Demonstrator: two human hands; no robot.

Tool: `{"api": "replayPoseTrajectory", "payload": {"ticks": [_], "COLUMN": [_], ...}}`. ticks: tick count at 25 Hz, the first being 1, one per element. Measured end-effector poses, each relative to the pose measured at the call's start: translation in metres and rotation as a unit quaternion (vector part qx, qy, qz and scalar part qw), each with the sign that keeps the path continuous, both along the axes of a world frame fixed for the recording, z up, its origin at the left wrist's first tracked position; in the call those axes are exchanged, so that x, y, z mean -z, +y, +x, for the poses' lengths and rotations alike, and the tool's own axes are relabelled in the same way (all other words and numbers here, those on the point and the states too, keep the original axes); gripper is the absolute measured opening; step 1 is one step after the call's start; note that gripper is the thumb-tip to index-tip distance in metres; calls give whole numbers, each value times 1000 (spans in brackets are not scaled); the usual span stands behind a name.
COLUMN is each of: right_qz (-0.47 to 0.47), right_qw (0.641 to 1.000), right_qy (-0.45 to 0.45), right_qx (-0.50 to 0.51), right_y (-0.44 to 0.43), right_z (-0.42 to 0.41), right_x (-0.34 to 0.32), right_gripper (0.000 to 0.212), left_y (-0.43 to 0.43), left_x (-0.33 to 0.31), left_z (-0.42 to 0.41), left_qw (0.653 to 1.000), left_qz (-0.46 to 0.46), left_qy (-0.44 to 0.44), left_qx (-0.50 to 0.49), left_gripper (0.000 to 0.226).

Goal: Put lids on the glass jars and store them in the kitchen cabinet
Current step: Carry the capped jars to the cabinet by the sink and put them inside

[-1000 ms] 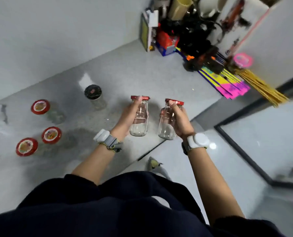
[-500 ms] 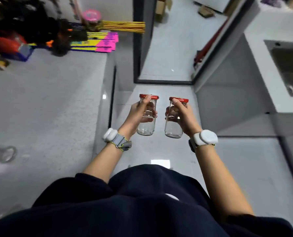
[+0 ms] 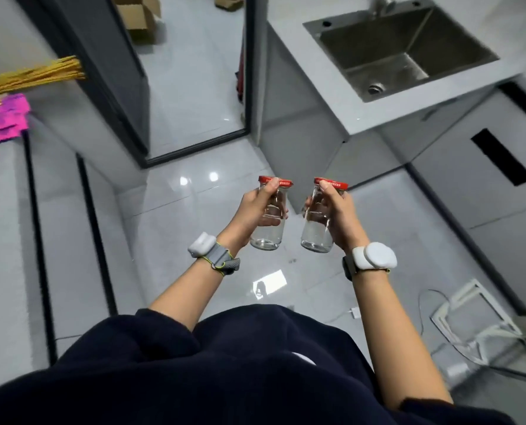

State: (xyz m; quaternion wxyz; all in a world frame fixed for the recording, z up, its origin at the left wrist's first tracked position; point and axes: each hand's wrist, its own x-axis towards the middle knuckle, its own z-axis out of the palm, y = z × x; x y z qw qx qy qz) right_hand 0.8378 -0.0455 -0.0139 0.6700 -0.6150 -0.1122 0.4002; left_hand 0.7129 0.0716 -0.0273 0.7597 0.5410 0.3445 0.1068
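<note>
Glass and red-lidded, the left jar [image 3: 266,239] is clamped in curled fingers of the left hand [image 3: 252,214], the right jar [image 3: 315,239] likewise in the right hand [image 3: 340,216], both above the floor [image 3: 179,216]; this looks like the carrying step, and next a cabinet door probably needs one free hand.

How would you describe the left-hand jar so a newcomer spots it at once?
Start at the steel sink, upper right, and drop to the shiny floor below it, where two hands hold clear jars with red lids. Yours is the jar farther from the sink, in the left hand, whose wrist wears a grey strap; the right hand wears a round white disc.
</note>
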Motion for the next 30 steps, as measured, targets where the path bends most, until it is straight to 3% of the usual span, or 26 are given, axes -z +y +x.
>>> {"api": "replayPoseTrajectory", "payload": {"ticks": [13, 19, 24, 30], "right_qz": [-17, -22, -36, -21], "right_qw": [998, 995, 991, 994], "right_qy": [5, 9, 18, 17], "right_qx": [61, 98, 124, 110], "right_y": [-105, -103, -85, -58], "right_z": [207, 313, 425, 519], "right_x": [15, 17, 17, 12], "right_gripper": [20, 21, 23, 23], "left_y": [-80, -64, -38, -19], "left_x": [7, 8, 3, 1], "left_z": [229, 351, 471, 560], "left_qw": [998, 995, 996, 996], "left_qz": [-12, -2, -3, -23], "left_qy": [1, -14, -28, -34], "left_qx": [55, 96, 81, 76], "left_gripper": [52, 48, 43, 37]}}
